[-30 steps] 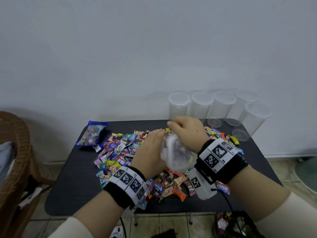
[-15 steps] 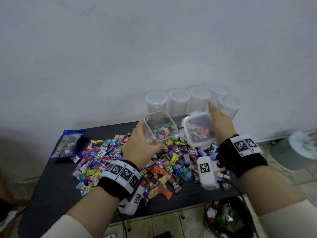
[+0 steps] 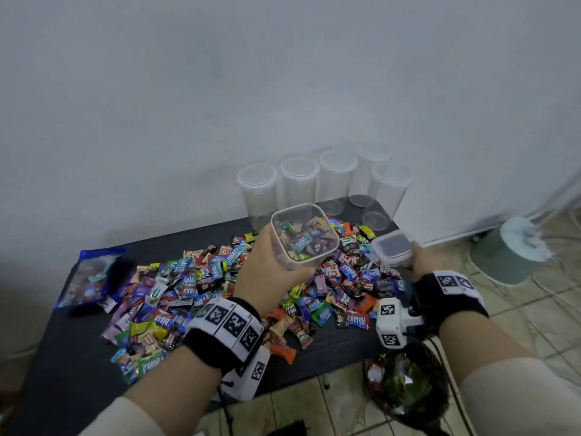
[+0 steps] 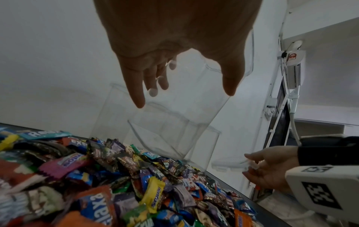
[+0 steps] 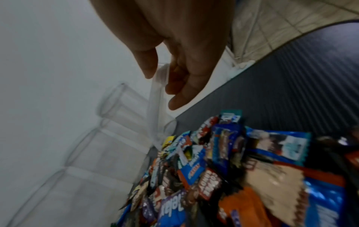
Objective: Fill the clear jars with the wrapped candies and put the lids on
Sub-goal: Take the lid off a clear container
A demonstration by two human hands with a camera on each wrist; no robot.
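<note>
The left hand [image 3: 267, 272] is clamped around the square clear jar [image 3: 303, 236], light, stiff and slippery, best held by its walls, while the right hand [image 3: 426, 262] at 3 o'clock pinches the lid [image 3: 391, 248].

Wrapped candies [image 3: 314, 287] lie heaped across the middle of the desk [image 3: 69, 350]. A candy bag [image 3: 89, 278] lies at the desk's left end. Five lidded jars [image 3: 300, 184] stand at the back right, against the wall. Above the heap, the left hand [image 3: 267, 272] holds a square jar [image 3: 303, 236]; to its right, the right hand [image 3: 429, 261] holds the lid [image 3: 393, 248].
</note>
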